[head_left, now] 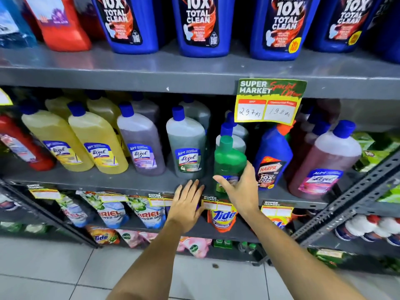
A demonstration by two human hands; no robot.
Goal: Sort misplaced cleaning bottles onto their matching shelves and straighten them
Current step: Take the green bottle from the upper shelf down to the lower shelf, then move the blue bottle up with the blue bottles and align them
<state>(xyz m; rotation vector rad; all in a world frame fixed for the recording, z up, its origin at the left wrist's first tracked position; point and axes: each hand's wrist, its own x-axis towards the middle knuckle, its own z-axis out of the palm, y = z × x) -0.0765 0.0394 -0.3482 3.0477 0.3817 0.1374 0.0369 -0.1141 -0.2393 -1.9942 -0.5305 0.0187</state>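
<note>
A small green bottle (pixel 229 160) with a green cap stands at the front of the middle shelf (pixel 129 180), and my right hand (pixel 240 187) wraps around its lower half. To its left stands a grey-green Lizol bottle (pixel 187 146), to its right a small blue Harpic bottle (pixel 272 156). My left hand (pixel 187 204) is open, fingers spread, just below the shelf edge under the grey-green Lizol. Further left stand a purple Lizol (pixel 140 141), two yellow Lizol bottles (pixel 75 139) and a red bottle (pixel 19 146). A pink Lizol (pixel 326 161) stands at the right.
Large blue Harpic bottles (pixel 203 24) line the top shelf, with an orange bottle (pixel 62 24) at the left. A yellow price sign (pixel 268 102) hangs from the top shelf edge. Ariel and Tide pouches (pixel 112 213) fill the lower shelves. A slotted steel rack (pixel 346 195) juts at the right.
</note>
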